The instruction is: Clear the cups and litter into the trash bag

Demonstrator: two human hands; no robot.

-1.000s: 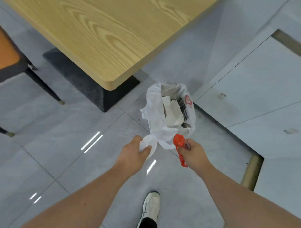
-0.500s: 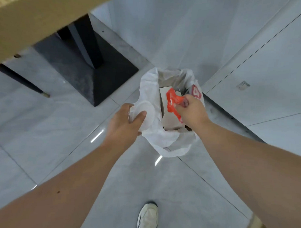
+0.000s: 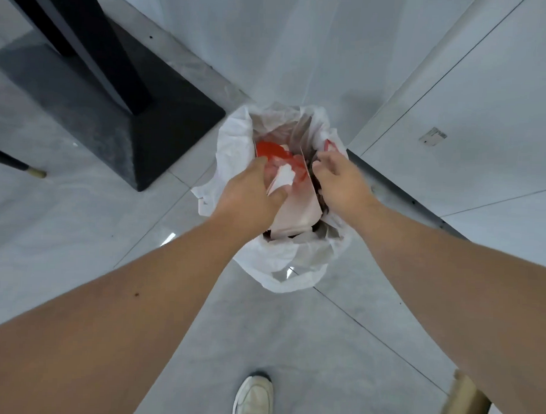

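Note:
A white plastic trash bag [image 3: 236,143] stands open on the grey tiled floor. Inside it lies a white paper carton [image 3: 296,207], and a red wrapper [image 3: 267,151] rests in the carton's open top. My left hand [image 3: 250,193] reaches into the bag's mouth and pinches a clear plastic lid [image 3: 282,176] just above the carton. My right hand [image 3: 340,181] hovers over the right side of the bag's mouth with loosely spread fingers and nothing in them. Dark litter shows beneath that hand.
The table's black post and square base [image 3: 163,125] stand just left of the bag. A chair leg [image 3: 19,167] pokes in at far left. My white shoe [image 3: 252,401] is below the bag, and a wooden edge [image 3: 466,402] sits at bottom right.
I have bent lower over the bag. My right hand let go of the red wrapper, which now lies in the carton. My left hand moved the lid from the bag's edge into its mouth.

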